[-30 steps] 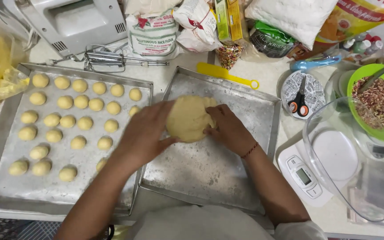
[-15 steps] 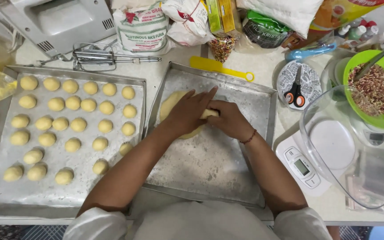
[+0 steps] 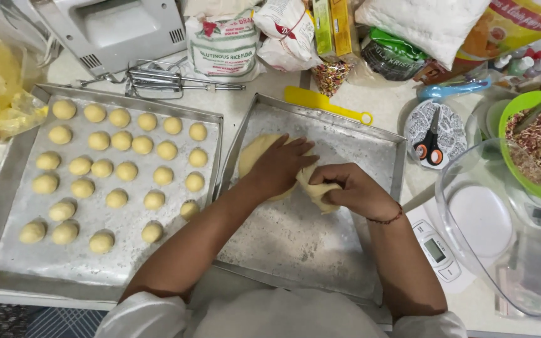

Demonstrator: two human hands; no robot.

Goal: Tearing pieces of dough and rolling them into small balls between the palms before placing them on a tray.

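Your left hand (image 3: 283,166) lies flat on the dough lump (image 3: 259,156), fingers together, at the far left of the right tray (image 3: 320,263). Your right hand (image 3: 352,188) pinches a piece of that dough, fingers curled around it. The left tray (image 3: 7,181) holds rows of dough balls (image 3: 120,164). Scissors (image 3: 430,147) lie far right on the surface.

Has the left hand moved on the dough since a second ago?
Yes. The left hand was beside the dough lump, on the side facing the tray of dough balls; it now lies flat on top, reaching across it.
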